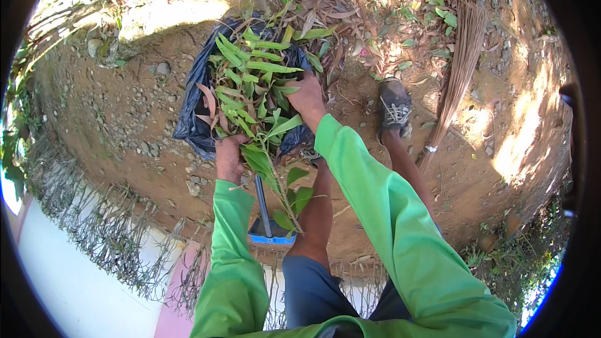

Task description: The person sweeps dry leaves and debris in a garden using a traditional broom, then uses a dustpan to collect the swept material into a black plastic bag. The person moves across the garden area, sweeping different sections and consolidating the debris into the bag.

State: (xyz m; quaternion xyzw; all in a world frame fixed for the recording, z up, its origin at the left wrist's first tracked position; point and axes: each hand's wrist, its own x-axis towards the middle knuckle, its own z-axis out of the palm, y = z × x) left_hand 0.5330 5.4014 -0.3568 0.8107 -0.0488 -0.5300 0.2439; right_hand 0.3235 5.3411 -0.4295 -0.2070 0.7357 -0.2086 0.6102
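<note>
A black plastic bag (192,119) stands on the dirt before me, its mouth spread around a heap of green fern fronds (253,58), leafy cuttings and dry brown leaves. At the near left rim, my left hand (230,157) grips the bag, with its thumb over the edge beside the leaves. My right hand (307,96) is at the right rim, against the greenery; leaves hide its fingertips, so its hold is unclear. One leafy branch (279,178) sticks out of the bag towards me, between my forearms.
A stick broom (462,61) lies on the right, near my shoe (394,105). Fallen dry leaves (338,9) cover the ground beyond the bag. A blue dustpan (271,234) with an upright handle stands by my leg. A white and pink wall (94,263) runs behind dry plants.
</note>
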